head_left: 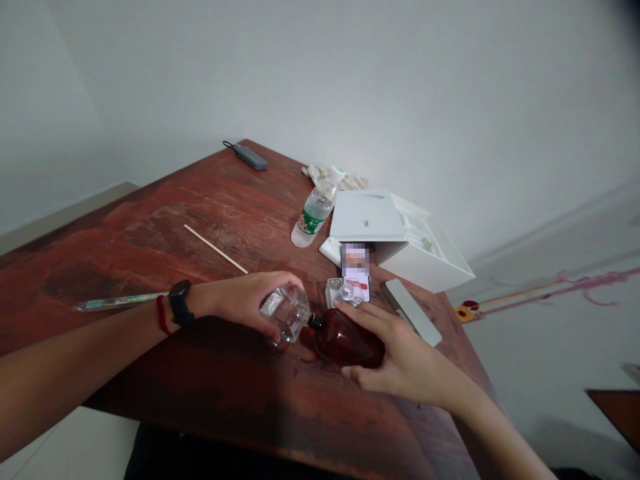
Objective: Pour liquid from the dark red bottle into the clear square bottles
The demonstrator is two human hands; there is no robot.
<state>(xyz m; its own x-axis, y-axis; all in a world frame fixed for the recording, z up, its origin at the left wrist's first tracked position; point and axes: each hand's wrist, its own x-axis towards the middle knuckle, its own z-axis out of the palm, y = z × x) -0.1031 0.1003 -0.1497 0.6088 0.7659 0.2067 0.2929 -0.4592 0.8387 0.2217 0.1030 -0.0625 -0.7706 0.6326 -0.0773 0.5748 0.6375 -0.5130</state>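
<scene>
My left hand (260, 300) is wrapped round a clear faceted glass bottle (287, 313), low over the table. In my right hand (385, 347) lies a dark red bottle (345, 339) with a black neck, tipped on its side. Its neck points left and meets the mouth end of the clear bottle; whether it sits inside cannot be made out. Just beyond my right fingers are small clear plastic pieces (345, 290). Wet spots show on the wood below the two bottles.
A water bottle with a green label (311, 217) stands behind my hands. Nearby are a white box (367, 217), a lit phone (356, 273), a white case (330, 250) and a grey flat object (413, 310). A thin stick (215, 248) and a wrapped packet (120, 302) lie left. A grey device (250, 157) is farther back.
</scene>
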